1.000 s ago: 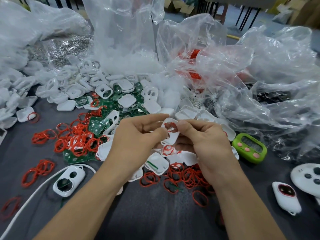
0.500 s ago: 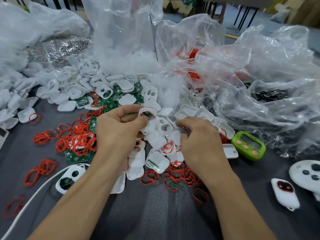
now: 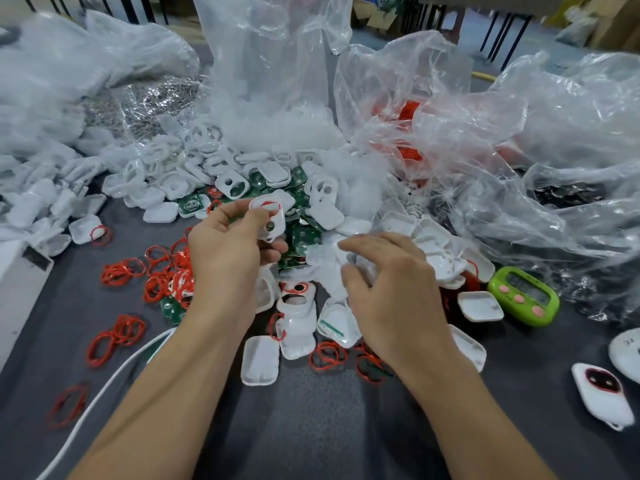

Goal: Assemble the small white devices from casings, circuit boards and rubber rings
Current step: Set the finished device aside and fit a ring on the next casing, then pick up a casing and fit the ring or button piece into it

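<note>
Pinched in the left hand (image 3: 228, 258), thumb and fingers curled round it: a white casing (image 3: 267, 220), red ring (image 3: 266, 204) showing at its upper opening, raised over the green circuit boards (image 3: 302, 239). Set just right of that, over the heap of loose casings (image 3: 429, 251): right hand (image 3: 391, 289), fingers bent down into the pile; cannot tell through the blur whether gripping or merely touching. Judged as fetching the next piece to mate. Pick one piece only, by its edges; shake off neighbours. Keep the left grip clear of the ring so as not to unseat it. Check orientation before pressing parts together. Spare rubber rings (image 3: 162, 271) left of the wrists, on the grey table (image 3: 311, 427).
</note>
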The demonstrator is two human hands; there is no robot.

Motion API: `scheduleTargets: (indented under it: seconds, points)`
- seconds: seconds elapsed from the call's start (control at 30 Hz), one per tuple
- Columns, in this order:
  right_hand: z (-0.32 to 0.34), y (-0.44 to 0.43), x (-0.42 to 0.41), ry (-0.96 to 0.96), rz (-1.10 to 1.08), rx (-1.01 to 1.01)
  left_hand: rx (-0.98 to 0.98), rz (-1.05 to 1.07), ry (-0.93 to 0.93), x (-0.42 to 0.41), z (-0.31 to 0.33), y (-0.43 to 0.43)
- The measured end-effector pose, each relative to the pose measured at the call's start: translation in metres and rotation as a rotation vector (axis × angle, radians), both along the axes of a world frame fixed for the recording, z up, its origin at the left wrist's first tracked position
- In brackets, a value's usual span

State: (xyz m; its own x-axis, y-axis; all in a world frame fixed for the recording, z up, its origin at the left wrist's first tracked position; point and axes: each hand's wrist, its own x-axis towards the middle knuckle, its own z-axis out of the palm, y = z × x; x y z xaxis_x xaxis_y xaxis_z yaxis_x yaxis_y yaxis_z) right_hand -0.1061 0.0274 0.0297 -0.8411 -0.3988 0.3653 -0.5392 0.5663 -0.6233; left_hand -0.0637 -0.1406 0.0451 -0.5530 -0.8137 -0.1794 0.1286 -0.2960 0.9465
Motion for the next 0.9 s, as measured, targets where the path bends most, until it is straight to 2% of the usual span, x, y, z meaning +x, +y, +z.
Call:
scheduleTargets:
  seconds: [0.13, 0.23, 0.33, 0.37, 0.43, 0.5, 0.53, 0.63, 0.77, 0.83, 0.9]
  points:
    - [0.005, -0.035, -0.011, 0.000, 0.052, 0.059, -0.001, 0.017, -0.017, -0.001, -0.003, -0.015]
    - [0.013, -0.062, -0.033, -0.100, 0.097, 0.228, 0.006, 0.047, 0.011, -0.001, -0.007, -0.027]
    - [0.021, -0.078, -0.048, -0.090, 0.186, 0.423, 0.025, 0.052, 0.041, -0.002, -0.010, -0.032]
    - [0.022, -0.079, -0.050, -0.087, 0.236, 0.432, 0.029, 0.057, 0.042, -0.002, -0.011, -0.032]
    - [0.025, -0.073, -0.054, -0.191, 0.283, 0.283, 0.029, 0.057, 0.024, -0.003, -0.010, -0.030]
    - [0.030, -0.055, -0.063, -0.303, 0.109, -0.007, -0.010, 0.035, -0.022, -0.003, -0.008, -0.026]
    - [0.032, -0.045, -0.072, -0.285, -0.026, -0.061, -0.055, 0.013, -0.038, -0.003, -0.007, -0.022]
    - [0.029, -0.019, -0.107, -0.149, -0.330, 0.247, -0.181, -0.114, -0.021, -0.004, -0.005, -0.007]
    - [0.025, -0.012, -0.132, -0.198, -0.245, 0.622, -0.197, -0.343, -0.073, -0.004, -0.008, 0.017]
    - [0.026, -0.008, -0.139, -0.164, -0.173, 0.661, -0.207, -0.388, -0.112, -0.005, -0.010, 0.023]
    - [0.028, 0.001, -0.141, -0.119, -0.157, 0.590, -0.196, -0.384, -0.133, -0.008, -0.011, 0.024]
